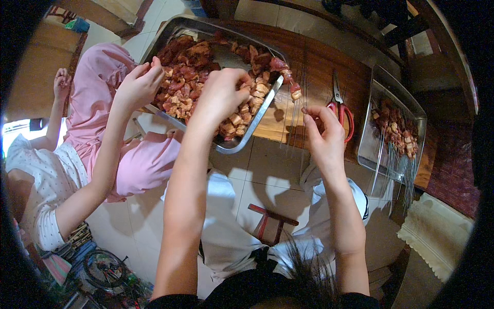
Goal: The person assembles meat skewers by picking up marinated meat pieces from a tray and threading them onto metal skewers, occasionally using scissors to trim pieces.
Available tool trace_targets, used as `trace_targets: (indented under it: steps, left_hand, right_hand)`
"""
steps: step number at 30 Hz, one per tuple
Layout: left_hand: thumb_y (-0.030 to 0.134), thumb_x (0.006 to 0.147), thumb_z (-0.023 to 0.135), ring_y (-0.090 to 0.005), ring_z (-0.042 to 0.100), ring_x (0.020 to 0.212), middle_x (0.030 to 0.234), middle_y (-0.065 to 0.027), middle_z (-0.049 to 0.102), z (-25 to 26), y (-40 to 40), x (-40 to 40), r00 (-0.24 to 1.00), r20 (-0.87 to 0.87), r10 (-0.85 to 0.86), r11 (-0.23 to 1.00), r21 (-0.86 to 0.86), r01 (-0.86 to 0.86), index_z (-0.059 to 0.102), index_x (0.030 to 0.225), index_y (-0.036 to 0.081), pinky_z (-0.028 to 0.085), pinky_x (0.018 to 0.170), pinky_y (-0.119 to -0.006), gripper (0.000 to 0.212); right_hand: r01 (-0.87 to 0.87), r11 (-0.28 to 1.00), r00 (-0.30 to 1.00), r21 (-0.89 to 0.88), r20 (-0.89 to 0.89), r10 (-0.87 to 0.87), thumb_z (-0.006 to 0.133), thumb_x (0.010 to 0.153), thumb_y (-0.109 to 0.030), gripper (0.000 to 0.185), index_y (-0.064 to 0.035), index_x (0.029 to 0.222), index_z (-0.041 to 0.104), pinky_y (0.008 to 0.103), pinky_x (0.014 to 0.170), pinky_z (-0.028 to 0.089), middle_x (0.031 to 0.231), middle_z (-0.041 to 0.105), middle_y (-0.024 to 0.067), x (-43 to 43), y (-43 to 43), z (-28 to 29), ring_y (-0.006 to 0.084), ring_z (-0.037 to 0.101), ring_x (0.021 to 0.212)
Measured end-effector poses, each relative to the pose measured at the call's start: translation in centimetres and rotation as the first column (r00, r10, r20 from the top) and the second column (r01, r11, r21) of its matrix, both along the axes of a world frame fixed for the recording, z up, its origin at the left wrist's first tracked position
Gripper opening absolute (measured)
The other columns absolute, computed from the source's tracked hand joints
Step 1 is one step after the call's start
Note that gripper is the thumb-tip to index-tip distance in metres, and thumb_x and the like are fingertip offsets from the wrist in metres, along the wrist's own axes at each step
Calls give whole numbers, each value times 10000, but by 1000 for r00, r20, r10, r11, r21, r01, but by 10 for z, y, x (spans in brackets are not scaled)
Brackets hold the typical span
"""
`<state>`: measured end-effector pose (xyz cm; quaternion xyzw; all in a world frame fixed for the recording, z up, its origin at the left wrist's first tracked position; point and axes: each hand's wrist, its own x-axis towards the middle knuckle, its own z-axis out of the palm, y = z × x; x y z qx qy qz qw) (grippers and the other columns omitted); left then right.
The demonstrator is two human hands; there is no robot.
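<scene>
My right hand (326, 131) pinches the lower end of a thin metal skewer between thumb and fingers. Several pieces of raw meat (286, 74) are threaded on that skewer, over the right corner of a large metal tray (266, 101). My left hand (227, 90) is bent over the cut meat in this tray, its fingertips at the pale chunks (259, 92); whether a piece is between them cannot be told. Darker red meat (185, 52) fills the tray's far left. Bare metal skewers (293, 119) lie on the wooden table beside the tray, near my right hand.
Red-handled scissors (341, 106) lie on the wooden table (314, 61). A second metal tray (364, 145) at right holds loaded skewers (397, 131), their bare ends over its rim. Another person's hand (142, 83) is at the large tray's left side. A small red stool (272, 220) stands below.
</scene>
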<state>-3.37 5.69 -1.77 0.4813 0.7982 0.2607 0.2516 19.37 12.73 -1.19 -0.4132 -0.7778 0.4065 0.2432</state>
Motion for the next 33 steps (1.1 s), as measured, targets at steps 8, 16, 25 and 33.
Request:
trace_targets:
  steps: [8,16,25,33]
  left_hand:
    - [152,885,626,-155,628,903,1013,-91,640,20,-40,-17,436,892,119,900,89,-427,564,1133,-12,540,812,-307,304]
    - [70,853,649,-224,640,951,1005,-112,635,25,-40,-12,289,956,61,765,141,-628,557,1059,5,568,789,-310,234]
    - [62,843,658,-238,644,970,1028,-125,642,26,-39,-11,301,954,2,746,199,-635,580,1027,24,583,763,-306,203]
    - [32,843,645,-279,641,978,1027,-138,644,25,-34,-6,245,969,-17,721,182,-669,582,1004,20,586,776,-321,173]
  right_hand:
    - [-60,943,996,-326,-82,35,592,877,-103,146,3,967,635,265,623,454,771,641,91,-1,-22,19,153,584,669]
    - [-164,947,985,-278,-97,142,605,855,-86,130,8,937,643,272,621,466,765,649,110,1,-37,21,167,611,673]
    - [-119,962,992,-245,-76,103,609,846,-74,116,5,917,653,276,615,473,767,657,115,2,-38,24,179,623,670]
    - [-106,950,993,-293,-83,85,607,854,-77,117,6,922,655,255,593,462,759,652,93,4,-36,30,134,598,655]
